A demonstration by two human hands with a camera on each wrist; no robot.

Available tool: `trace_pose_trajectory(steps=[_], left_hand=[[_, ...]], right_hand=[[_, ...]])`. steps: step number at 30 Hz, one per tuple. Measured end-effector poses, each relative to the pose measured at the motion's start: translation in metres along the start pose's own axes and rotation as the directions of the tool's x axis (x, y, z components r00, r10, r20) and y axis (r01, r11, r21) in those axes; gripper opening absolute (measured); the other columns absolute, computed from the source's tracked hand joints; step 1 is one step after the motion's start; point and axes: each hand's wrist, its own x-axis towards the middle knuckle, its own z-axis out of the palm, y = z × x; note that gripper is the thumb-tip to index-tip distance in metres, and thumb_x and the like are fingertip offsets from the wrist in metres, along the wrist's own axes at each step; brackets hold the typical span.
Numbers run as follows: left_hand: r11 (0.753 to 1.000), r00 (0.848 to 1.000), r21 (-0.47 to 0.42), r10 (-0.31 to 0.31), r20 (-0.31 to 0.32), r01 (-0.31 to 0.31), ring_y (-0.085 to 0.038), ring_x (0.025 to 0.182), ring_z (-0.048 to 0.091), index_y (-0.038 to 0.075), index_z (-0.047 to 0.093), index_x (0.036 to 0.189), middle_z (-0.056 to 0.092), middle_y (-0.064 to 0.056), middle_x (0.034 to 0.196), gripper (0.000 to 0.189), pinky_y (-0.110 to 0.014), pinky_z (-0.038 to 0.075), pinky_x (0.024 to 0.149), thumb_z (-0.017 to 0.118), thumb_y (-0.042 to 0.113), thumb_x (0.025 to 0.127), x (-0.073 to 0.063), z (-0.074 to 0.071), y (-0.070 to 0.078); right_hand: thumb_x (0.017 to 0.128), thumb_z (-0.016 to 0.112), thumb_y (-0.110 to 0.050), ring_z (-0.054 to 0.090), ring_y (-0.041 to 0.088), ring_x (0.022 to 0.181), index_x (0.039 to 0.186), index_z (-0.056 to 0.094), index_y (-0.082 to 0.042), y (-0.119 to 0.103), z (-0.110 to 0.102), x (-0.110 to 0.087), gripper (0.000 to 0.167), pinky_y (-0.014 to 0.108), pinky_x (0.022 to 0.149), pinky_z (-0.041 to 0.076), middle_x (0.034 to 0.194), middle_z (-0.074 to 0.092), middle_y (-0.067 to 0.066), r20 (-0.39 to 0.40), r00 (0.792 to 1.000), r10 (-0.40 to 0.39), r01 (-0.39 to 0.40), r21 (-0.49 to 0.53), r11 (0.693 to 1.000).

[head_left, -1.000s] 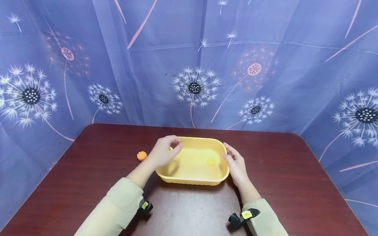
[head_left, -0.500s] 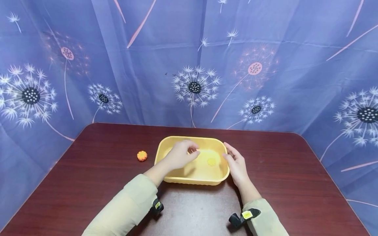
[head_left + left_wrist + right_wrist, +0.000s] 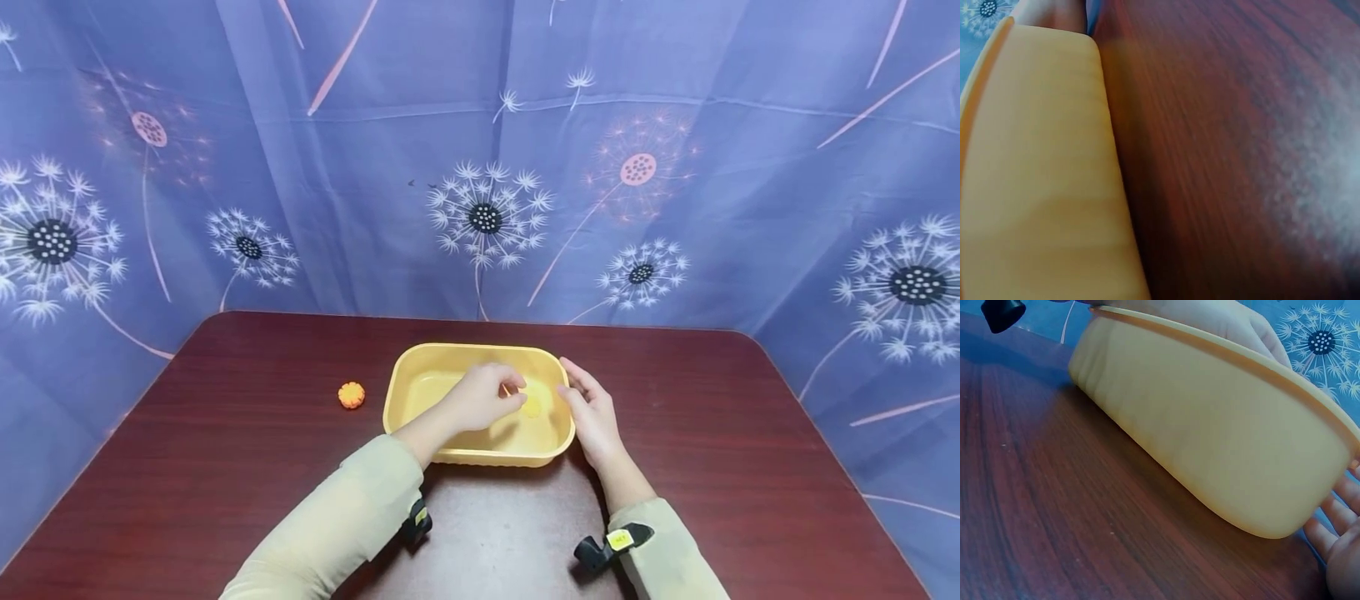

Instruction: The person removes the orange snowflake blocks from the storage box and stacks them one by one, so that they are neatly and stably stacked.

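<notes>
A yellow rectangular plastic basin (image 3: pixel 442 457) with rounded corners stands on the table. Inside it, towards the right end, lies a small yellow round piece (image 3: pixel 532 406). My left hand (image 3: pixel 480 398) hovers over the basin, thumb and index finger curved and slightly apart, just left of that piece; nothing shows clearly between them. At the basin's right end my right hand (image 3: pixel 596 417) grips the wall, with the thumb at the rim and the fingers (image 3: pixel 1337 514) along the outside. An orange flower-shaped piece (image 3: pixel 351 395) lies on the table left of the basin.
The dark red wooden table (image 3: pixel 735 450) reaches back to a blue dandelion-print curtain (image 3: pixel 360 208). A small black camera is strapped to each sleeve. The basin's outer side fills much of both wrist views.
My left hand has moved right, from the basin's left end to beside the yellow piece. The right hand keeps its hold on the basin. The head view has shifted slightly.
</notes>
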Motion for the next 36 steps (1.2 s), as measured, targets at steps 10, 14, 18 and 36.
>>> trace_pose_trajectory(steps=[10, 14, 18, 36], left_hand=[[0.998, 0.997, 0.024, -0.061, 0.055, 0.06, -0.018, 0.092, 0.062, 0.003, 0.067, 0.101, 0.067, -0.008, 0.095, 0.021, -0.029, 0.049, 0.087, 0.066, 0.016, 0.084, 0.008, 0.017, -0.012], [0.997, 0.994, 0.046, -0.073, 0.076, 0.07, -0.022, 0.101, 0.059, 0.003, 0.067, 0.107, 0.064, -0.01, 0.105, 0.03, -0.031, 0.047, 0.094, 0.07, 0.017, 0.08, 0.011, 0.019, -0.013], [0.996, 0.988, 0.01, -0.088, 0.126, 0.088, -0.022, 0.107, 0.057, 0.003, 0.064, 0.114, 0.063, -0.011, 0.111, 0.04, -0.032, 0.044, 0.098, 0.072, 0.018, 0.078, 0.012, 0.018, -0.014], [0.99, 0.984, 0.085, -0.127, 0.128, 0.117, -0.014, 0.086, 0.051, 0.007, 0.069, 0.102, 0.061, -0.006, 0.091, 0.031, -0.024, 0.045, 0.08, 0.077, 0.02, 0.075, 0.024, 0.027, -0.012]], right_hand=[[0.093, 0.05, -0.006, 0.054, 0.019, 0.114, 0.137, 0.05, -0.013, -0.004, -0.001, 0.0, 0.045, 0.02, 0.086, 0.051, 0.134, 0.054, 0.013, -0.004, 1.0, 0.001, -0.002, -0.018, 1.0], [0.092, 0.05, -0.006, 0.054, 0.017, 0.114, 0.137, 0.05, -0.013, -0.003, -0.002, 0.002, 0.045, 0.019, 0.085, 0.051, 0.135, 0.054, 0.013, -0.007, 1.0, 0.0, 0.0, -0.014, 1.0], [0.092, 0.05, -0.006, 0.053, 0.015, 0.115, 0.137, 0.049, -0.012, -0.003, -0.001, 0.002, 0.046, 0.016, 0.085, 0.05, 0.137, 0.052, 0.014, -0.002, 1.0, -0.004, 0.004, -0.012, 1.0], [0.093, 0.05, -0.004, 0.053, 0.02, 0.115, 0.137, 0.05, -0.011, -0.004, 0.001, 0.0, 0.045, 0.023, 0.088, 0.051, 0.134, 0.054, 0.015, -0.005, 1.0, 0.018, -0.018, 0.028, 0.999]])
